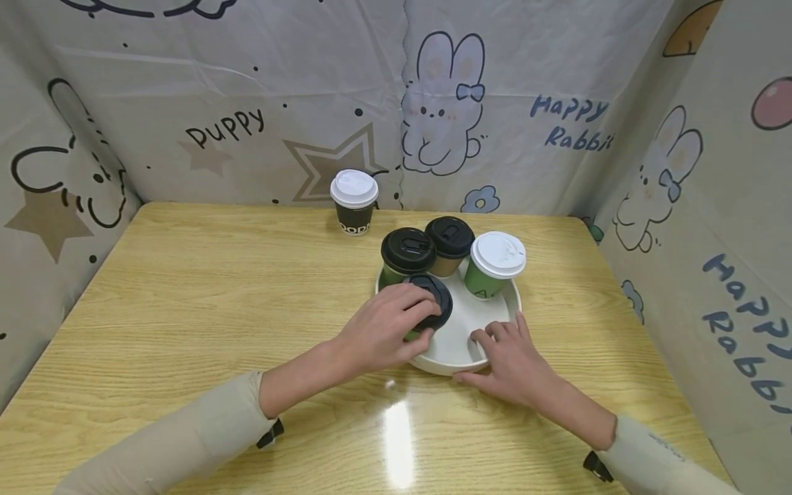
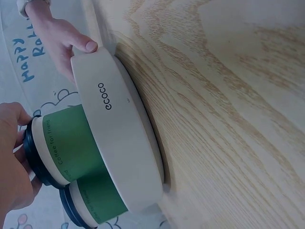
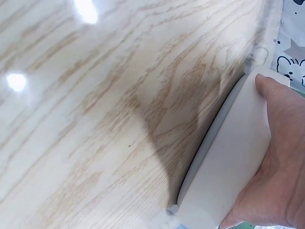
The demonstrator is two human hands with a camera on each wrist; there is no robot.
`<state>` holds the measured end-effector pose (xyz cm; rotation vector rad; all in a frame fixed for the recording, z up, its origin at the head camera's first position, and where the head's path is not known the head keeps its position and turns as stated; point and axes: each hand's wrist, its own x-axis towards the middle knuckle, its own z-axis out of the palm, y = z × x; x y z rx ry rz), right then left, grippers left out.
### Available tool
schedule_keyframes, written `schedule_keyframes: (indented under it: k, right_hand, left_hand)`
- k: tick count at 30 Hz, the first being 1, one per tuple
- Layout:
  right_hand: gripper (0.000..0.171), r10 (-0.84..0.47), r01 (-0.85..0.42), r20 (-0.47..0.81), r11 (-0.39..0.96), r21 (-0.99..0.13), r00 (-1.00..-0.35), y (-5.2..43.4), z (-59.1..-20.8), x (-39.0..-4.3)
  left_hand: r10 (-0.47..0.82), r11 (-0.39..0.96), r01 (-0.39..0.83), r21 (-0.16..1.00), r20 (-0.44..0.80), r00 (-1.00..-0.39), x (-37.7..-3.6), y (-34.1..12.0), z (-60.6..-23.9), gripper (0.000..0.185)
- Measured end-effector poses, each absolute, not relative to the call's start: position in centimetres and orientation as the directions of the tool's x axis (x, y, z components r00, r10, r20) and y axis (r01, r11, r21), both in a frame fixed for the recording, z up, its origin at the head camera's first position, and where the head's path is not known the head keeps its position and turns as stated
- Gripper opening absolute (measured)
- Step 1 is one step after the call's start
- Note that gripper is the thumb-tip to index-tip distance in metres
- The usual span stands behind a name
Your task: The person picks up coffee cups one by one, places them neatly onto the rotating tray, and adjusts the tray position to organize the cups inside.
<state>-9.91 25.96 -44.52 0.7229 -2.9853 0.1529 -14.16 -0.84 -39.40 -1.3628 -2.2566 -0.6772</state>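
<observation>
Gripping a black-lidded green cup (image 1: 427, 309) in the round white tray (image 1: 460, 347), the left hand (image 1: 386, 326) seems mid-placement; the right hand (image 1: 510, 357) clasps the tray's rim, and one white-lidded black cup (image 1: 354, 201) waits on the desk (image 1: 204, 295) beyond.

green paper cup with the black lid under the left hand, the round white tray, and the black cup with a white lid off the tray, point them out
green paper cup with black lid (image 2: 71, 143), left wrist view, on its green side wall
round white tray (image 1: 460, 340), head view, on its bare floor
black cup with white lid (image 1: 354, 188), head view, on its lid
</observation>
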Motion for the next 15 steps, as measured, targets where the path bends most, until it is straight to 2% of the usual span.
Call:
schedule_keyframes:
  k: [15]
  right_hand:
    - [0.072, -0.420, -0.429, 0.128, 0.901, -0.059, -0.899, 24.6, -44.5, -9.1]
  left_hand:
    - [0.676, 0.409, 0.893, 0.186, 0.596, -0.433, -14.6, -1.2, -39.3, 0.020]
